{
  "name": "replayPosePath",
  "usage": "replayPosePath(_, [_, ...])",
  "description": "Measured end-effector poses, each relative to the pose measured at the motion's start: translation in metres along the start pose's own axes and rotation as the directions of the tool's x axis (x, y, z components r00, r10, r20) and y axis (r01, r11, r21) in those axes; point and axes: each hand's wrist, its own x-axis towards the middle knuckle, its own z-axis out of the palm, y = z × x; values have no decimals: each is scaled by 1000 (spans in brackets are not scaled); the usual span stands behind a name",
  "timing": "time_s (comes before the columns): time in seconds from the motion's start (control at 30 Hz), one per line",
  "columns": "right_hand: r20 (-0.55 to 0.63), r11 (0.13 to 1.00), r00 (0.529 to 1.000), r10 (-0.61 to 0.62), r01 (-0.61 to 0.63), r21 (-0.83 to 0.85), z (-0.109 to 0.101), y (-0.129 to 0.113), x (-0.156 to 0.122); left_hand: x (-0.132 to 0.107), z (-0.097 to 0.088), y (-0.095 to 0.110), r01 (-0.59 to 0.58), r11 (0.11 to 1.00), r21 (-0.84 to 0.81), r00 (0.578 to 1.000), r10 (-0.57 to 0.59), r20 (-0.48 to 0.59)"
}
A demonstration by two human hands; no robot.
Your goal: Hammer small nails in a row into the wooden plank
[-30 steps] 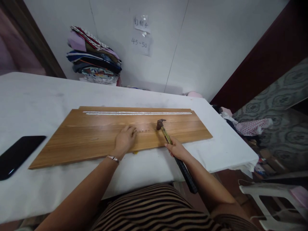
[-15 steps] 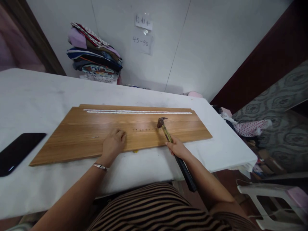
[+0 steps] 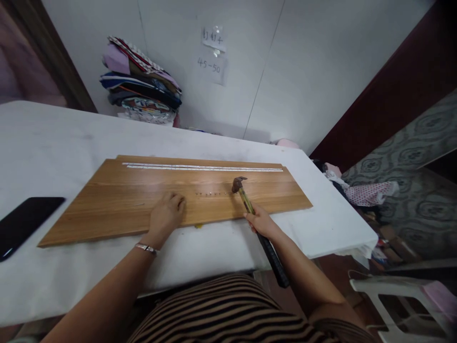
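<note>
A long wooden board lies across the white table. My right hand is closed round a hammer, whose head rests on the board at the right end of a short row of nails. My left hand rests on the board left of that row, fingers curled; what they hold, if anything, is hidden. A loose nail lies on the board further left. A thin pale strip runs along the board's far edge.
A black phone lies at the table's left. Folded cloths are stacked against the wall, under paper notes. Clothes and a white plastic chair stand to the right of the table.
My left hand has slid left along the board, away from the row of nails, uncovering its left end. The hammer has barely moved.
</note>
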Motion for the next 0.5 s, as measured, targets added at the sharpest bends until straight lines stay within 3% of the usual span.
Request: replayPosePath(0.5, [22,999,999,-29,28,26,0,12,6,0,-4,4,13,1000,-12,999,-13,36])
